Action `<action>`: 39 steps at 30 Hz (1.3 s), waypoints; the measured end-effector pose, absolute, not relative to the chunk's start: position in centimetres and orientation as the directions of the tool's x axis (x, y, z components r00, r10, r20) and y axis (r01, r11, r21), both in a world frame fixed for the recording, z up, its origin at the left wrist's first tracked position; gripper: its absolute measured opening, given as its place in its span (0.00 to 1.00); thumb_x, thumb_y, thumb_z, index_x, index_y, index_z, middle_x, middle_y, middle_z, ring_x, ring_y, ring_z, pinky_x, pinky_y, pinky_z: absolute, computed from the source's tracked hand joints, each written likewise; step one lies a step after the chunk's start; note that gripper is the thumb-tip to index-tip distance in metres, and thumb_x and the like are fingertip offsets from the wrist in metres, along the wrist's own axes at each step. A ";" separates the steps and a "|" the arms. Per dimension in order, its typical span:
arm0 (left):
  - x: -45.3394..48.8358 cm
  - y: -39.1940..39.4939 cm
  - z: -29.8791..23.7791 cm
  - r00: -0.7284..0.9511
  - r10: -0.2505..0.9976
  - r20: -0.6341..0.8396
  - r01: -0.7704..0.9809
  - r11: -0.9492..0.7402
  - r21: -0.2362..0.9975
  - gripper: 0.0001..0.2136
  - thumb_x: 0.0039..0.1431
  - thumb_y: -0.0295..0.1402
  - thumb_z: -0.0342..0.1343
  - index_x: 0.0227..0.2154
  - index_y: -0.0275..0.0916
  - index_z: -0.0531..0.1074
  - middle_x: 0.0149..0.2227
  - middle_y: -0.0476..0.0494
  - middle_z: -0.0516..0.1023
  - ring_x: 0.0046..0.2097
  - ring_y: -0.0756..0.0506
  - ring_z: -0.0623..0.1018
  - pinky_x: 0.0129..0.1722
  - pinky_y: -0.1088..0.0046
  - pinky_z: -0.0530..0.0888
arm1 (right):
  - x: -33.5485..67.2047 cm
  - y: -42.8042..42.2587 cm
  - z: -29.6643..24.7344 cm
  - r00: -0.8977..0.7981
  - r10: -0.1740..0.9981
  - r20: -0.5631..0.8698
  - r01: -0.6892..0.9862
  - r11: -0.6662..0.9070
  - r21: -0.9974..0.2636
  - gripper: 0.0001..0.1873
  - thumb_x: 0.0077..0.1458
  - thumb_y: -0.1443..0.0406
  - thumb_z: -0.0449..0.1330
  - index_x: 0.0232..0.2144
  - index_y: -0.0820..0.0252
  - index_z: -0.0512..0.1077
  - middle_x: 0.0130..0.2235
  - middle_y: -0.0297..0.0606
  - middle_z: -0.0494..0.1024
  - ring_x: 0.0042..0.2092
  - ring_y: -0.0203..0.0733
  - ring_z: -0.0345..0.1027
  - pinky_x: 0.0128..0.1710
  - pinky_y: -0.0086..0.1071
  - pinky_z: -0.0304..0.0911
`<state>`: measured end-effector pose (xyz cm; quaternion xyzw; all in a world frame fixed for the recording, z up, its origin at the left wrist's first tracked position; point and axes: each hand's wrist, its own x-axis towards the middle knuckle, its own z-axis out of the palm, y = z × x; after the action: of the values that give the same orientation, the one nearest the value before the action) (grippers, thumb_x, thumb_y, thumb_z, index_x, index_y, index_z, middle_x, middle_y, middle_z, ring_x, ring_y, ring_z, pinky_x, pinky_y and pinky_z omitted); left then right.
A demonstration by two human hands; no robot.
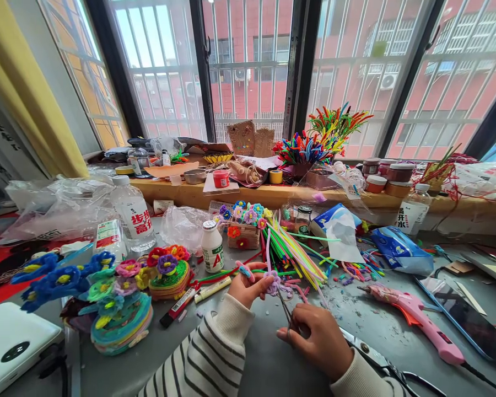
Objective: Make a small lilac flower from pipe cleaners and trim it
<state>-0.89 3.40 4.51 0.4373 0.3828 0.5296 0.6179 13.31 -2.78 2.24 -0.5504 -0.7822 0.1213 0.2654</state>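
On a grey table (264, 364) beneath a wide, dark-framed window (298, 66), here's a properly crowded scene; bars run up and down outside the glass, a pink building (256, 25) fills the view beyond, and a yellow curtain (33, 82) slants down at the left; along the wooden ledge (177, 193) stand jars (400, 172), a red tub (221, 178) and bright bunches of fuzzy sticks; down on the table, coloured snippets litter the right half, a pink glue gun (415, 314) lies with its nozzle towards the middle, a phone (471, 320) is just beside it, and big scissors (367, 353) rest by the right wrist; over to the left, fuzzy flowers crown a round striped base (124, 325); and front and centre, the purple flower (274, 282) sits in the left hand (250, 289), raised over the table, thumb and fingers pinched together on it; a pale purple stem (268, 248) seems to run from it, its long axis close to upright in view, pointing away towards the window with a slight lean left; in comes the right hand (318, 333), fingers curled tight around a slim metal tool (286, 313), scissors or tweezers, I can't tell which; the tool slants up and left, tip right at the flower; whether its tips are closed on the fuzz, I can't tell.
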 end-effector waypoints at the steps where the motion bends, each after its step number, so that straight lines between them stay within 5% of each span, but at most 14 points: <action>1: -0.9 3.4 4.5 0.138 0.990 0.000 -0.307 0.043 0.951 0.21 0.27 0.33 0.63 0.28 0.33 0.62 0.15 0.54 0.69 0.15 0.55 0.65 0.13 0.81 0.59 | 13.3 -2.8 2.2 -0.256 0.924 0.283 0.795 0.368 -0.482 0.22 0.44 0.51 0.52 0.13 0.62 0.61 0.17 0.32 0.63 0.21 0.33 0.56 0.21 0.25 0.46; 39: -0.9 3.5 4.5 0.044 0.995 0.093 -0.240 -0.080 0.967 0.18 0.29 0.34 0.62 0.26 0.34 0.64 0.16 0.53 0.69 0.15 0.56 0.64 0.11 0.83 0.59 | 13.0 -2.4 1.7 -0.339 0.909 0.242 0.576 0.404 -0.711 0.26 0.49 0.51 0.45 0.10 0.60 0.45 0.14 0.26 0.47 0.17 0.29 0.44 0.18 0.26 0.39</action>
<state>-0.93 3.50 4.49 0.4713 0.4001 0.5638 0.5476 12.98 -2.40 1.68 -0.4789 -0.7752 0.2618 0.3181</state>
